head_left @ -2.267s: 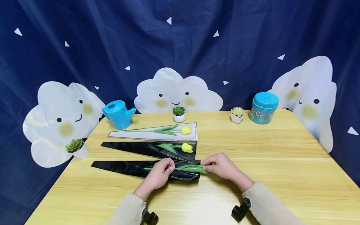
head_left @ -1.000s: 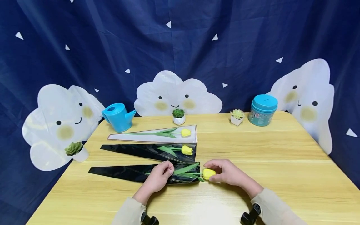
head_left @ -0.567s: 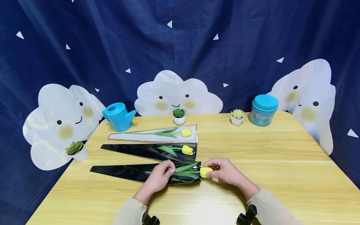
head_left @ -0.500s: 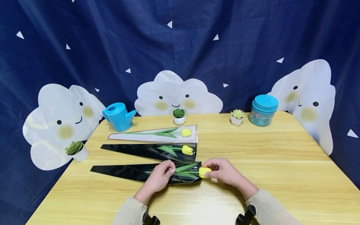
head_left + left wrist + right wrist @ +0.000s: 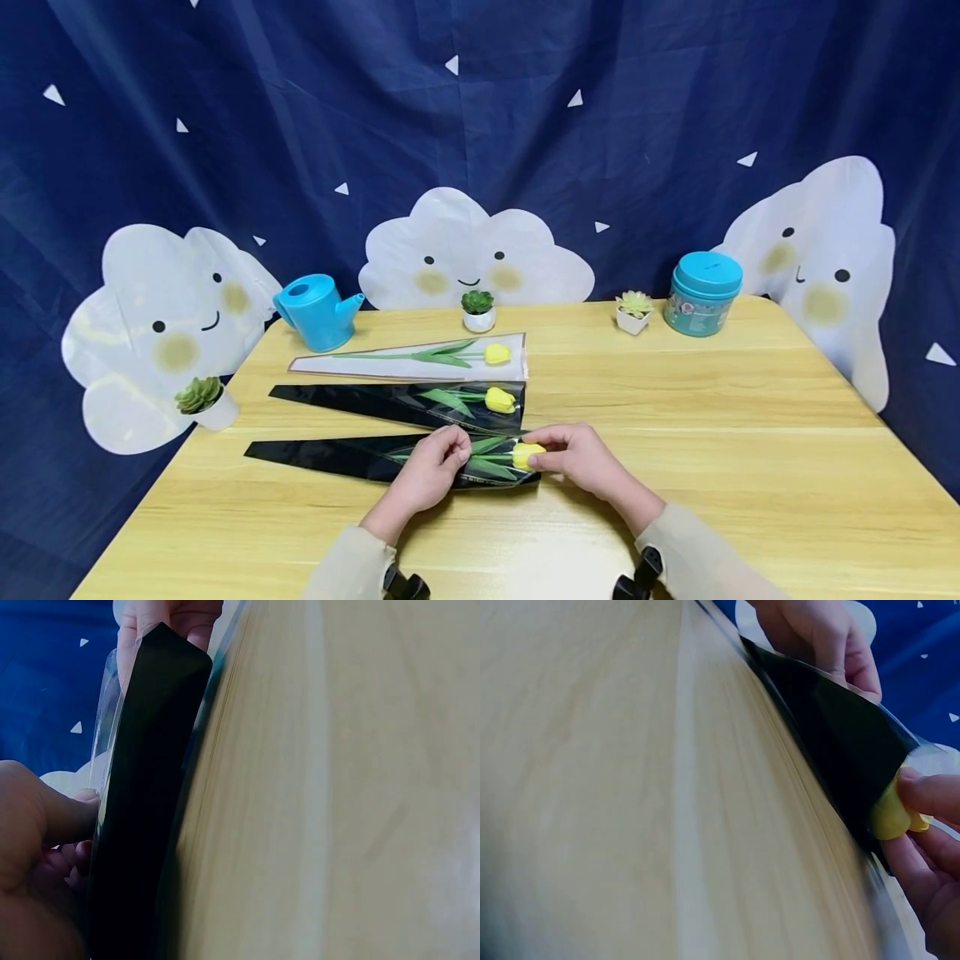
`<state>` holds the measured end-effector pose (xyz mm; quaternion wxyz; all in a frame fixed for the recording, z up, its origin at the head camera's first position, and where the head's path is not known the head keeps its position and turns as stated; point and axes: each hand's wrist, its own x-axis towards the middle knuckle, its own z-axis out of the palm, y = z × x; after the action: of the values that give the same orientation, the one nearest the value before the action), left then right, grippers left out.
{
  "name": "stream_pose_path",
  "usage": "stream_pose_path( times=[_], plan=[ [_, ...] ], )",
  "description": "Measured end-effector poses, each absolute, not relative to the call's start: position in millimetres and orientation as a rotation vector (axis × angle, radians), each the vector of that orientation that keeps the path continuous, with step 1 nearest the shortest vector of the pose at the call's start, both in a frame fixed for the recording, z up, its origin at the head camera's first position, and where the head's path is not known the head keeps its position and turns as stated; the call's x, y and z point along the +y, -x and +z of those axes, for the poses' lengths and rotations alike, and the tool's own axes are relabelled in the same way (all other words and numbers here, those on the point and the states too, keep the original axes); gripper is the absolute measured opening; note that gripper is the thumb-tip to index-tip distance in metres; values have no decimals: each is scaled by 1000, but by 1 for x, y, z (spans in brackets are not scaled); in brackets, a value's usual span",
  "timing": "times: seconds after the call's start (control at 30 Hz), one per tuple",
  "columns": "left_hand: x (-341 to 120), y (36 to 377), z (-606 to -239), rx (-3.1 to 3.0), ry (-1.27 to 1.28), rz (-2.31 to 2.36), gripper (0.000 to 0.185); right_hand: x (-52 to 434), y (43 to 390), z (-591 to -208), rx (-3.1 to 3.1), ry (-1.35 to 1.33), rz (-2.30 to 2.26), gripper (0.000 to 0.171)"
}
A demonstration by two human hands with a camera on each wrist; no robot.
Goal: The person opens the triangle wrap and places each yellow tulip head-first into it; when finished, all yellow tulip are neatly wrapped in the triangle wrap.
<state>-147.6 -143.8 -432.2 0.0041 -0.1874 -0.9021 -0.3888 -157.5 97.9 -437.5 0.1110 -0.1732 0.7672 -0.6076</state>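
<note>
A yellow tulip (image 5: 527, 455) with green leaves lies mostly inside a black flower sleeve (image 5: 322, 457), nearest the person. My right hand (image 5: 581, 458) pinches its bloom at the sleeve's wide mouth. In the right wrist view, thumb and fingers are on the yellow bloom (image 5: 890, 814), partly tucked behind the black film. My left hand (image 5: 433, 467) pinches the sleeve's clear front around mid-length, covering part of the stem. From the left wrist view, the thumb meets the edge of the sleeve (image 5: 142, 787).
Behind lie another black sleeve (image 5: 337, 395) and a white sleeve (image 5: 375, 367), each holding a yellow tulip. Along the back stand a blue watering can (image 5: 318, 312), small potted succulents (image 5: 478, 310) and a blue-lidded tub (image 5: 703, 296). Another potted succulent (image 5: 206, 402) stands at the left edge.
The right hand has moved from the leaves to the bloom, then leftward with it, sliding the tulip deeper into the sleeve. The left hand has stayed on the sleeve.
</note>
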Motion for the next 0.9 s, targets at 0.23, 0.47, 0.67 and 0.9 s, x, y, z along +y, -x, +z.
stream_pose_path(
  times=[0.23, 0.47, 0.67, 0.9],
  plan=[
    [-142, 148, -430, -2831, 593, -1215, 17, 87, 162, -444, 2317, 526, -1759, 31],
    [-140, 149, -427, -2831, 590, -1207, 17, 79, 163, -446, 2304, 523, -1789, 29],
    [-140, 148, -426, -2836, 596, -1221, 17, 75, 166, -451, 2211, 556, -1848, 29],
    [-142, 148, -428, -2827, 603, -1215, 17, 70, 167, -453, 2171, 570, -1872, 28]
  ],
)
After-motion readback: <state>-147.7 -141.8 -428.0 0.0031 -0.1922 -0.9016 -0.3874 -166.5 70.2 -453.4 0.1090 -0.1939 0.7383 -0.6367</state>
